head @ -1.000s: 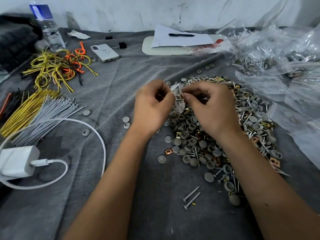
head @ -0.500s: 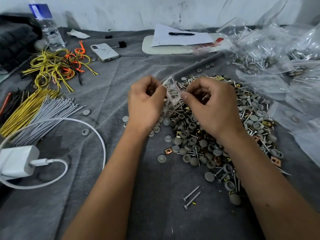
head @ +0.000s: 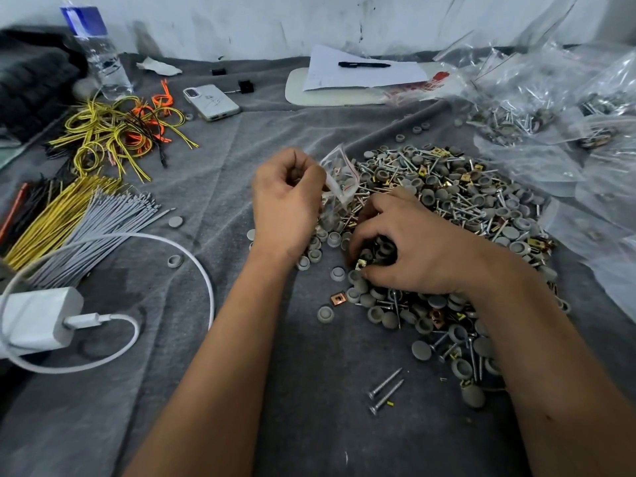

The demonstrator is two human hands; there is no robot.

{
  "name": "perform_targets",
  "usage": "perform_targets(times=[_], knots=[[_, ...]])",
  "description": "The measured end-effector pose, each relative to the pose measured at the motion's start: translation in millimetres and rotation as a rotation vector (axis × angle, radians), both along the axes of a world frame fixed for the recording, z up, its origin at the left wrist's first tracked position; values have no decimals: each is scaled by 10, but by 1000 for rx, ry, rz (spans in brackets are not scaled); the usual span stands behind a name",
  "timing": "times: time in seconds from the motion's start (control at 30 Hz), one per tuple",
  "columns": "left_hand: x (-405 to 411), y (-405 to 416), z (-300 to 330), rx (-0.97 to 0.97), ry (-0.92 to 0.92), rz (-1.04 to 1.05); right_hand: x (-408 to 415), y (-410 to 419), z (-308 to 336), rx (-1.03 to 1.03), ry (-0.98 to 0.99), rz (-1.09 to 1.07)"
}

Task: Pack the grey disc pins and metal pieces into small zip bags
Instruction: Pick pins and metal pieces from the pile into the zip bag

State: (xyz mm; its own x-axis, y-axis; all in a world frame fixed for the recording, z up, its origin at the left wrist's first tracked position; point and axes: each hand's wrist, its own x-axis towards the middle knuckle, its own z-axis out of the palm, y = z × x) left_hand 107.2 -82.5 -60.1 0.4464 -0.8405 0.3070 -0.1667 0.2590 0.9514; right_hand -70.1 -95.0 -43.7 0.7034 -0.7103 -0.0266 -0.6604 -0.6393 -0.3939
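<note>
1. left hand (head: pixel 287 197) pinches a small zip bag (head: pixel 339 182) up over the pile's near-left edge, some pieces already inside; right hand (head: pixel 406 249) claws grey discs out of the big pile (head: pixel 457 208); packed bags (head: pixel 537 108) sit far right, so loads left imo
2. can't make out the bag's count; right fingertips are buried

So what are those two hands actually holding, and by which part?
The left hand pinches a small clear zip bag by its left edge near the mouth. The right hand curls round grey disc pins in the pile.
</note>
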Motion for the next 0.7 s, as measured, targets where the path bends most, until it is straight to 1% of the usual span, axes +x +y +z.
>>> perform_targets(times=[0.2, 0.27, 0.33, 0.43, 0.5, 0.63, 0.7], knots=[[-6, -5, -6, 3, -28, -7, 32, 3, -6, -24, 33, -8], [-10, -1, 0, 4, -42, -11, 52, -4, -16, -33, 0, -8], [-14, 5, 0, 7, -68, -20, 67, -17, -29, -54, -103, -37], [-19, 5, -9, 1, -118, -26, 67, -33, -44, -61, -373, -146], [-19, 6, -12, -8, -134, -27, 56, -53, -58, -74, -518, -218], [-18, -1, -41, -16, -195, -34, 49, -81, -79, -150, -737, -354], [-26, 0, -52, -13, -242, -52, 52, -83, -84, -171, -799, -386]])
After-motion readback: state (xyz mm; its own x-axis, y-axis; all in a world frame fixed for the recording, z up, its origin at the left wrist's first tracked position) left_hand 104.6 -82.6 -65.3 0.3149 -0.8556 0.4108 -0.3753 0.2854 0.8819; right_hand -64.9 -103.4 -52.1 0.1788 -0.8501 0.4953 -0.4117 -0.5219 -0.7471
